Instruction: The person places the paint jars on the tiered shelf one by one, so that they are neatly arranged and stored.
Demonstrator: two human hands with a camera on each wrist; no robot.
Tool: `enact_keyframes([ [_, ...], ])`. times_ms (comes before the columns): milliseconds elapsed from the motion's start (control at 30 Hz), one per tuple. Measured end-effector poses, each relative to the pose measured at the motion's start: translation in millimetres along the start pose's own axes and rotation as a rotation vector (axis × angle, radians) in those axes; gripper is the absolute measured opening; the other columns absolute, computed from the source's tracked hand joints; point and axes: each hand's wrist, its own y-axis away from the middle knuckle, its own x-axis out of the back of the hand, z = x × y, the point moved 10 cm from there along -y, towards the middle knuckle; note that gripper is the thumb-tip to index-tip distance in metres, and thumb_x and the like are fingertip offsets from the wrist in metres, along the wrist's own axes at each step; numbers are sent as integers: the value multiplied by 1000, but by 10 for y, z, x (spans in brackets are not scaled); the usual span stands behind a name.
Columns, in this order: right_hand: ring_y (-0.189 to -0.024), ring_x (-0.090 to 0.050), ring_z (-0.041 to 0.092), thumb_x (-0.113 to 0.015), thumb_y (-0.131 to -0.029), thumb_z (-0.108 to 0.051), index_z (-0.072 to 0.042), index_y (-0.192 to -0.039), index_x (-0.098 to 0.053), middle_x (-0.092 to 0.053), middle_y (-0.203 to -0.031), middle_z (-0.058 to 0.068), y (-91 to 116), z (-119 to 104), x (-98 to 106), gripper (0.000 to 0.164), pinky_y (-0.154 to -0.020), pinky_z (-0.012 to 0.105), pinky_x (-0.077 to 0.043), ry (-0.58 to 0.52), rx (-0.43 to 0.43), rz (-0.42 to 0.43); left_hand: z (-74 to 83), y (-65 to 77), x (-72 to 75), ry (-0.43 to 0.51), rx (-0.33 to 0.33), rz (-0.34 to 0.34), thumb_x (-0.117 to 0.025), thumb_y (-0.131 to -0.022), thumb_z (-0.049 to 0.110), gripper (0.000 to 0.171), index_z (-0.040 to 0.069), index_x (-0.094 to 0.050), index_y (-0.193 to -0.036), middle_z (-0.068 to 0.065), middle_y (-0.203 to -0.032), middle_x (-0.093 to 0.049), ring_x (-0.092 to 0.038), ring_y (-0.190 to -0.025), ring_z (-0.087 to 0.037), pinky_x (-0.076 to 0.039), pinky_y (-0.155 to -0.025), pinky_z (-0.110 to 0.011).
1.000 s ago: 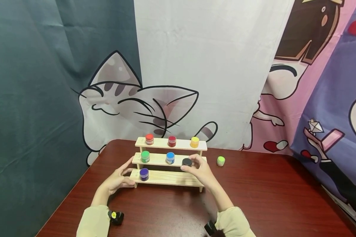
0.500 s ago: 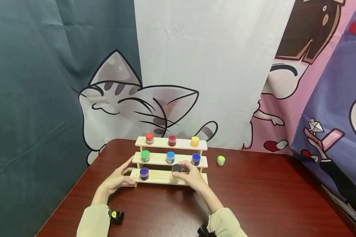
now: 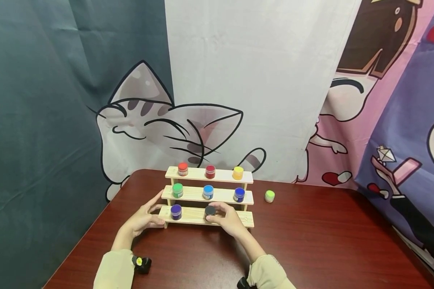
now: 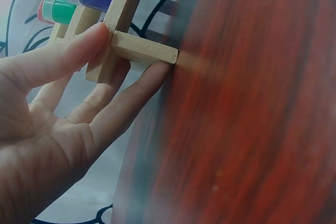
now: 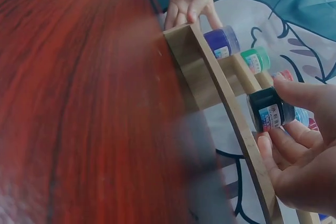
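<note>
A three-tier wooden rack (image 3: 194,216) stands on the table with small paint jars on its steps. My left hand (image 3: 142,218) holds its left end; in the left wrist view the thumb lies on the lowest step's end and fingers touch its leg (image 4: 144,49). Between thumb and fingers, my right hand (image 3: 229,220) grips a black paint jar (image 3: 210,211) at the middle of the lowest step. From the head view I cannot tell whether its base touches the wood. Left of it sits a purple paint jar (image 3: 176,212). The right wrist view shows the black jar's label (image 5: 270,117).
On the middle step stand green (image 3: 177,190), light blue (image 3: 207,192) and dark blue (image 3: 239,195) jars. The top step bears red (image 3: 183,169), dark red (image 3: 210,171) and yellow (image 3: 238,173) ones. A light green jar (image 3: 269,196) is on the table (image 3: 329,233), right of the rack.
My right hand has carried the black jar left and down, from in front of the middle step's right end to the lowest step's middle. The dark blue jar came into sight. My left hand stayed put.
</note>
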Motion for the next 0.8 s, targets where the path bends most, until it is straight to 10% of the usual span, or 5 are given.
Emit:
enact_keyframes([
  [800,-82,-56,3,-74,-85,-19,0,-128,-60,-69,-112,18,16,49,-85,49,-73,16,-47,130,41,-20,0,-2,-5,-13,-5,-1,-64,-81,-9,106,26,-1,-158,-37,-152,-16,-67,-81,-17,-59,-81,-33],
])
